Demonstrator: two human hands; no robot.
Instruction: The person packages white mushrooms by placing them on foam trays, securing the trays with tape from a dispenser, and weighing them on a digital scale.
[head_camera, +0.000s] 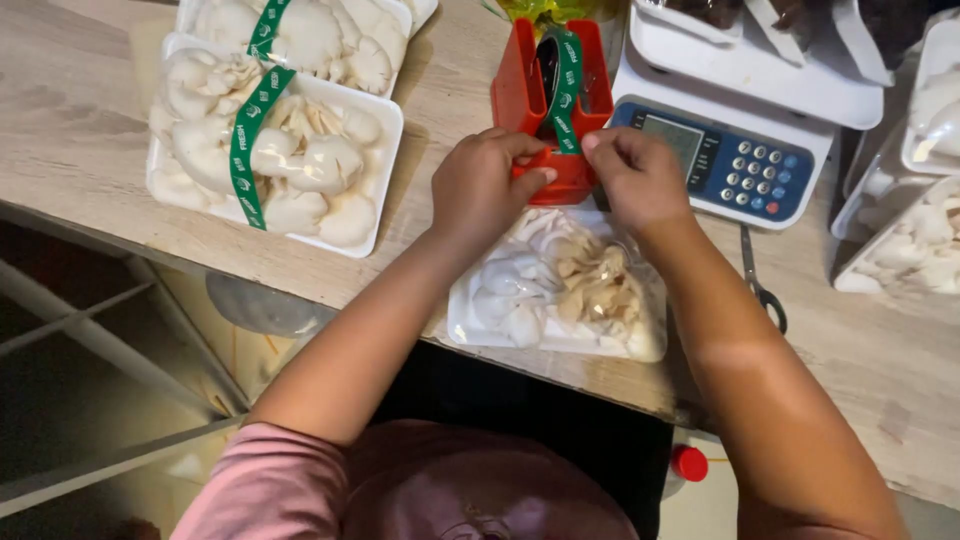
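Surface: a pale wood-grain counter (80, 150), crowded with trays and a white digital scale (745, 120); scissors (760, 280) lie just beside the scale.
Dispenser: a red tape dispenser (540, 110) stands at the counter's middle, green printed tape (568, 85) running down its front.
Left hand: the left hand (480, 185) is closed on the dispenser's lower front, thumb pressed against the red edge.
Right hand: the right hand (635, 175) pinches the tape's free end narrowly between thumb and fingertips.
Tray in hand: a wrapped white tray of oyster mushrooms (560, 285) sits directly below both hands, near the counter's front edge.
Done trays: two banded trays (275, 150) rest well to the left.
Doing it well: steady the dispenser firmly, draw the tape straight and taut, and keep it untwisted so it lies flat across the wrap.
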